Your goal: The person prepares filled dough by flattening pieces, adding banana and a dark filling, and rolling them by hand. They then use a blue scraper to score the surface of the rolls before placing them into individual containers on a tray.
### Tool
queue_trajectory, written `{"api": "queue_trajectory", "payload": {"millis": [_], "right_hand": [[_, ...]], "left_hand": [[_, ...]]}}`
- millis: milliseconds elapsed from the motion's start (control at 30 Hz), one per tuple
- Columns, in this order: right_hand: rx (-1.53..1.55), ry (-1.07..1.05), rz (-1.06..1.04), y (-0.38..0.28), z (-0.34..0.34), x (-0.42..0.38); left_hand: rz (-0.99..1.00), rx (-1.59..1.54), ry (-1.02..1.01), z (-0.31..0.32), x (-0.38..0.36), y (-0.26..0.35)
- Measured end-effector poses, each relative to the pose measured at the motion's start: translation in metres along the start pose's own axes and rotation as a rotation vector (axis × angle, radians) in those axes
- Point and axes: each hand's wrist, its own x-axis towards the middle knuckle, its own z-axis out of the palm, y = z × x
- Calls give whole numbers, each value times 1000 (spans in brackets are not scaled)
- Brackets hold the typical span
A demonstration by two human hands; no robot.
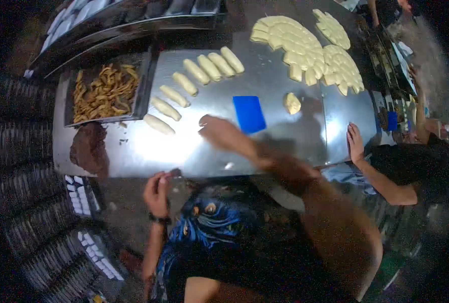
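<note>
My left hand, with a dark band at the wrist, is at the table's front edge. Its fingers are closed on a small lump of dark brown paste. Over the steel table my right hand is smeared by motion, so its fingers cannot be made out. It is just left of a blue scraper. Beyond it lies a slanting row of pale dough rolls. A larger mass of brown paste is spread at the table's left end. One small dough piece sits right of the scraper.
A metal tray of brown strips stands at the left. Cut dough pieces lie clustered at the far right. Another person's hand rests on the table's right part. Trays with white pieces are low at left.
</note>
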Motion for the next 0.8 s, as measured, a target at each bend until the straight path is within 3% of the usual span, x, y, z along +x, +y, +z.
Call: {"api": "queue_trajectory", "payload": {"millis": [67,100,133,167,200,233,267,300,333,367,433,467,500,567,633,700,733,767,800], "right_hand": [[-442,230,-232,110,-34,2],[-521,348,-158,152,-79,-6],[-556,358,262,152,-133,-12],[-466,667,173,181,-163,-32],[-1073,411,134,246,-194,-28],[-1091,349,344,290,-206,-42],[-1022,399,373,300,-208,-50],[-1225,285,361,354,-202,-46],[-1065,422,130,363,-205,-46],[-762,328,606,319,-211,-20],[-690,399,518,280,-206,-12],[-510,482,518,254,-205,-16],[-332,569,513,226,-199,-21],[40,681,206,188,-182,-32],[181,674,223,90,-159,-37],[467,421,121,56,-112,-25],[385,301,186,9,-95,-24],[400,154,26,-32,-79,-20],[469,205,-105,-52,-52,-13]], "left_hand": [[-31,7,-25,15,1,5],[-69,-26,-39,25,-1,15],[-107,-60,-42,33,-3,22],[-90,-26,-62,38,-1,25],[-80,5,-72,41,5,26],[-71,38,-69,44,11,28],[3,-9,-13,52,19,30],[-33,-21,18,60,26,43],[-155,-94,4,64,33,45],[-134,-37,8,68,39,47],[-58,-173,9,87,49,58],[-39,-103,-29,92,55,54],[-58,-250,-108,97,60,57],[-26,-341,-133,108,69,46],[18,-303,-31,122,76,42],[95,-304,109,129,79,49],[152,-330,213,131,79,60],[219,-373,302,125,76,66],[290,-409,390,120,73,73]]}}
